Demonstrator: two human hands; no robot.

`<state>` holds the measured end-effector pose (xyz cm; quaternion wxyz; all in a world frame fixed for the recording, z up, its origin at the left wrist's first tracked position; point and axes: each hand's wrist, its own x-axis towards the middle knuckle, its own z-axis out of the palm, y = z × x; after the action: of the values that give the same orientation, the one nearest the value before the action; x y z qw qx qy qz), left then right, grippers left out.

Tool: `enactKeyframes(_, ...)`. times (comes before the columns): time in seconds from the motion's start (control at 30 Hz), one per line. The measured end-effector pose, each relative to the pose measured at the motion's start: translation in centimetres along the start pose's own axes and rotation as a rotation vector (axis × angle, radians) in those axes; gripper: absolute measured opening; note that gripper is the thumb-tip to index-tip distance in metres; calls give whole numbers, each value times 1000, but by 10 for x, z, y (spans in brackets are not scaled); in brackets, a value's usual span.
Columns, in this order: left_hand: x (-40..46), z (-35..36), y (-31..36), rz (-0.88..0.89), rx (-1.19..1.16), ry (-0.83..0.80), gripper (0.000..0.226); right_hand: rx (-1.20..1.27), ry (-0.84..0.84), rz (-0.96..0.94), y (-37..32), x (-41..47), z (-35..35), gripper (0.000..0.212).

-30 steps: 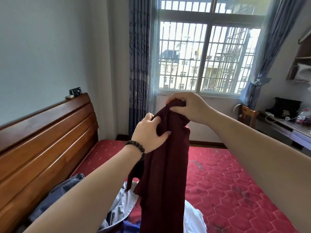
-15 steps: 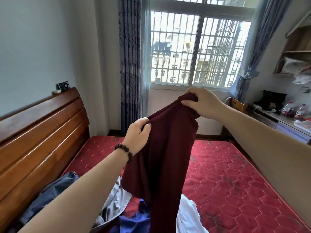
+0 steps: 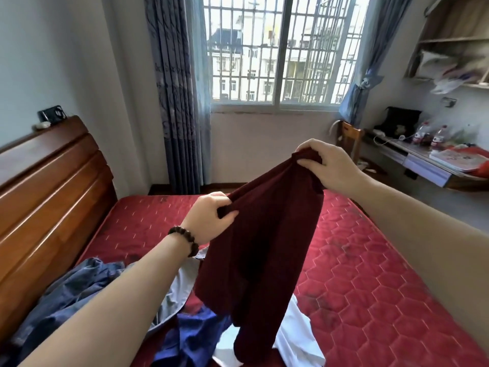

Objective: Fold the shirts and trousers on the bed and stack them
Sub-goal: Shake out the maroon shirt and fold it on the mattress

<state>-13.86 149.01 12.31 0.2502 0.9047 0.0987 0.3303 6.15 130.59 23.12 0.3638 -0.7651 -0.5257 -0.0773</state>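
- Step in hand, as I judge it: the person is opening out a maroon garment (image 3: 262, 247) in the air, finding its top edge before any fold; nothing looks folded or stacked yet.
- Left hand (image 3: 209, 221), with a bead bracelet (image 3: 185, 241) on the wrist, is pinching a bunch of the cloth at about 9 o'clock of the garment, fingers (image 3: 225, 215) curled round it.
- Right hand (image 3: 328, 165) is gripping the higher corner at about 1 o'clock, thumb and fingers closed on the fabric.
- The garment is hanging between the two hands above the bed (image 3: 370, 274), its lower end trailing toward 6 o'clock over the heap; whether it is a shirt or trousers I cannot tell.
- Next move, as I judge it: spreading the hands apart to pull the top edge taut, then laying the piece flat on the bare mattress toward 3 o'clock.
- Waiting heap, at 7 to 6 o'clock: a grey-blue garment (image 3: 60, 298), a pale grey piece (image 3: 180, 287), a bright blue piece (image 3: 195, 337) and a white piece (image 3: 296, 337), all lying crumpled and overlapping.
- Surface: a red quilted mattress showing dark scuffs; a wooden headboard (image 3: 50, 186) is running along 9 o'clock.
- Room: a barred window (image 3: 277, 49) at 12 o'clock with blue-grey curtains (image 3: 174, 88); a cluttered bench (image 3: 423, 165) with bottles at 2 o'clock, with a wooden chair (image 3: 350, 139) beside it.
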Motion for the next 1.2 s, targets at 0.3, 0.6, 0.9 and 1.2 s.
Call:
enactKeyframes(0.3,-14,33,90,112,239,207,18,10,126,-101,49,-72,-65,12)
enactKeyframes(0.6,-74,171,208,-37,266,34,8,47,-68,-36,165,-213,-133,7)
enactKeyframes(0.9,-117,244,302,-445,-284,-79,16,169,-138,15,221,-276,-186,6)
enactKeyframes(1.2,-65,308,296,-519,-425,-43,10,91,-142,26,307,-231,-209,11)
